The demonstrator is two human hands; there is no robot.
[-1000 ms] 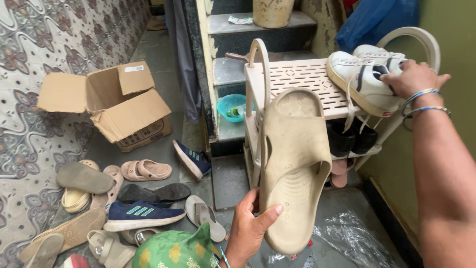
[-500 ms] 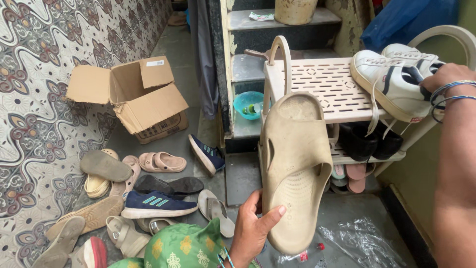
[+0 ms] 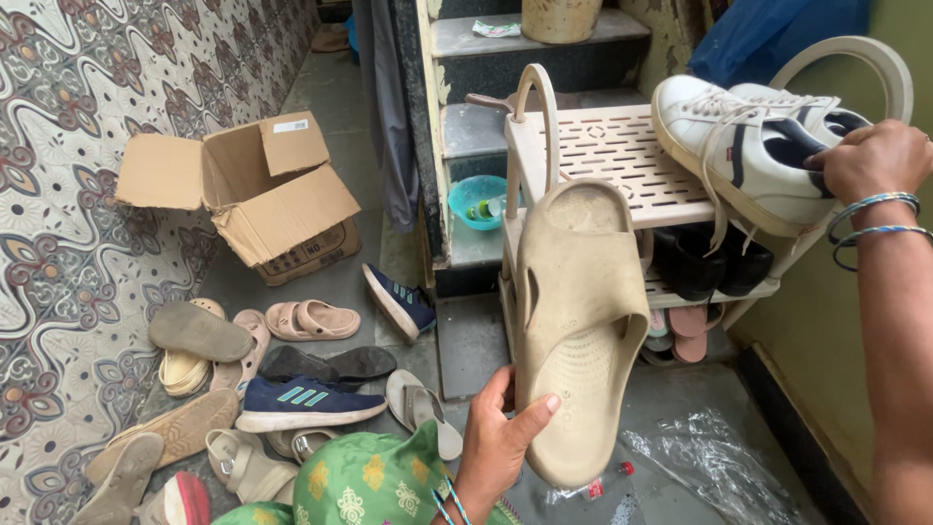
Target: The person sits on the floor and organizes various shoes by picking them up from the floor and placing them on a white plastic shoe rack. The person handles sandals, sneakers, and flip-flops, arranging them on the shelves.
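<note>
While left hand (image 3: 501, 442) holds slide (image 3: 578, 326), sneakers (image 3: 753, 146) shifted lower.

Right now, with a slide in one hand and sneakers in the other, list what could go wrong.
1. The left hand pinches the beige slide only near its heel end; held upright like that, it could slip from the grip.
2. The white sneakers under the right hand overhang the rack edge and may tip off.
3. Loose shoes and a plastic sheet on the floor could cause a trip or slip.
</note>
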